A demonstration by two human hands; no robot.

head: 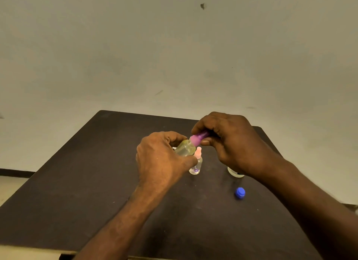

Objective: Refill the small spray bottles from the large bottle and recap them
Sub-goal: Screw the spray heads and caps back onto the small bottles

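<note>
On the dark desk, a matte brown-black slab with small pale scuffs and set against a plain pale wall, both hands meet a little above the surface near the middle. At the far right the large bottle stands mostly hidden behind the right wrist; only its clear rounded base shows, and it seems uncapped, judging by the blue cap, ribbed and hard-looking, lying by itself nearer to the camera. The left hand has its grip wrapped round the body of a small spray bottle, smooth clear plastic holding pale yellowish liquid, so this one looks filled. That bottle is tilted, its long axis rising from lower left to upper right, neck pointing toward the right hand. The right grip is narrow, thumb and fingers pinching the purple spray top, a cylinder sitting on the neck, so the coming twist likely turns about that slanted axis, with the right hand working and the left steadying. Just beside and below the held bottle a second small spray bottle stands upright on the desk, clear, with a purple mark low on its side. It is capped by a pink spray top, and I cannot tell how full it is.
</note>
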